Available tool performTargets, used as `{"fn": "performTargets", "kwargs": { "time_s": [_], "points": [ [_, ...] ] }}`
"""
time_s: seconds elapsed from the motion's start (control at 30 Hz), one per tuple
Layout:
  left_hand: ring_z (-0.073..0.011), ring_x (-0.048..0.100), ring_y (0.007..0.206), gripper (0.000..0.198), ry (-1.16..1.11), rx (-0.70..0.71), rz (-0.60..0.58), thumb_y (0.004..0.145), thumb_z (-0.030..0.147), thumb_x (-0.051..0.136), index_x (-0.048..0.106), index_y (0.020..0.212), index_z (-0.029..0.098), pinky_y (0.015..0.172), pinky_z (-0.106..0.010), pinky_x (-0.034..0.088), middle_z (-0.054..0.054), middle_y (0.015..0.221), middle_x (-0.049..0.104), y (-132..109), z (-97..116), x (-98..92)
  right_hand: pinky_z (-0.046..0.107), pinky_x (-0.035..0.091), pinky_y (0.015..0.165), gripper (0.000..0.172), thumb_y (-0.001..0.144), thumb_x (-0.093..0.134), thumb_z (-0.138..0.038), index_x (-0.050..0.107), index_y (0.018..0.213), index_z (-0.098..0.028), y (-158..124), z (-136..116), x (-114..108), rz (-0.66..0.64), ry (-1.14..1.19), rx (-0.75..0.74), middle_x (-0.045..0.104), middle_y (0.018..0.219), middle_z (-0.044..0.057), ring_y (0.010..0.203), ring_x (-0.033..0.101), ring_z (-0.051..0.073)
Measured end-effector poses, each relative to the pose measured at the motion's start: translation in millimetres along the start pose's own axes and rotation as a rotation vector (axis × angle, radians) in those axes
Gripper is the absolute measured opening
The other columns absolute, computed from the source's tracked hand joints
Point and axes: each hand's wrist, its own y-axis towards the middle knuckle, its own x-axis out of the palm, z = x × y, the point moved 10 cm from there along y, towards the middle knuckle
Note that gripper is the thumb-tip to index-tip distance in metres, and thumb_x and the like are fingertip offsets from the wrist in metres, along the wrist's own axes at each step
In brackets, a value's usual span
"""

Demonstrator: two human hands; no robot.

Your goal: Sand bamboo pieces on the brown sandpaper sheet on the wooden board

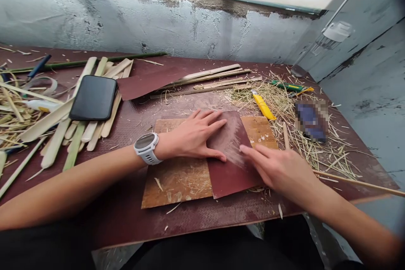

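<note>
My left hand [194,135] lies flat with fingers spread on the left edge of a dark red sandpaper sheet [232,173], which rests on a wooden board [177,181]. A white watch [147,148] is on that wrist. My right hand [280,168] lies on the sheet's right side with fingers stretched out, and a thin bamboo stick [357,182] runs out from under it to the right. Pale dust marks the sheet between the two hands.
A yellow utility knife [263,107] and a green-handled tool [289,87] lie in bamboo shavings at the right. A black phone [94,98] sits on bamboo slats at the left. Long strips [209,80] lie at the back by the wall.
</note>
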Motion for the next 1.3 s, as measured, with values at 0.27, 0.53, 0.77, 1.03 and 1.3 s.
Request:
{"fn": "performTargets", "kwargs": {
  "time_s": [0.27, 0.53, 0.77, 1.03, 1.3],
  "points": [
    [-0.0360, 0.054, 0.131, 0.106, -0.062, -0.083, 0.032, 0.085, 0.095, 0.049, 0.050, 0.155, 0.016, 0.116, -0.050, 0.044, -0.019, 0.146, 0.056, 5.1, -11.1, -7.4, 0.031, 0.047, 0.060, 0.041, 0.109, 0.048, -0.020, 0.049, 0.149, -0.012, -47.5, -31.8, 14.8, 0.058, 0.224, -0.134, 0.073, 0.102, 0.004, 0.078, 0.073, 0.016],
    [-0.0352, 0.056, 0.130, 0.095, -0.055, -0.148, 0.037, 0.087, 0.091, 0.053, 0.056, 0.150, 0.019, 0.113, -0.050, 0.047, -0.018, 0.144, 0.057, 8.0, -30.0, -12.8, 0.033, 0.040, 0.054, 0.039, 0.105, 0.053, -0.015, 0.057, 0.144, -0.010, -25.7, -30.3, 11.2, 0.163, 0.013, -0.135, 0.068, 0.091, 0.001, 0.069, 0.068, 0.016],
    [-0.0400, 0.045, 0.150, 0.097, 0.085, -0.135, 0.014, 0.090, 0.088, 0.053, 0.052, 0.156, 0.016, 0.125, -0.052, 0.037, -0.021, 0.164, 0.043, 6.4, -37.6, -18.8, 0.028, 0.044, 0.061, 0.042, 0.111, 0.045, -0.024, 0.050, 0.151, -0.014, -9.2, -14.3, -29.0, 0.232, 0.153, -0.120, 0.074, 0.106, 0.006, 0.079, 0.071, 0.014],
    [-0.0365, 0.033, 0.160, 0.098, 0.063, 0.053, -0.030, 0.097, 0.085, 0.044, 0.044, 0.160, 0.011, 0.132, -0.049, 0.028, -0.021, 0.171, 0.032, 3.4, 5.4, -3.9, 0.033, 0.019, 0.052, 0.032, 0.112, 0.036, -0.033, 0.064, 0.112, -0.018, 43.3, 48.4, -9.4, 0.000, -0.150, 0.163, 0.073, 0.077, 0.005, 0.055, 0.060, 0.019],
    [-0.0355, 0.028, 0.162, 0.114, 0.064, 0.031, -0.079, 0.091, 0.091, 0.046, 0.037, 0.162, 0.002, 0.135, -0.045, 0.021, -0.023, 0.171, 0.027, 4.6, 4.8, 6.0, 0.034, 0.016, 0.055, 0.018, 0.102, 0.052, -0.016, 0.066, 0.112, -0.021, 69.5, 28.6, 1.8, -0.077, -0.195, 0.027, 0.075, 0.092, 0.003, 0.067, 0.065, 0.018]
  ]
}}
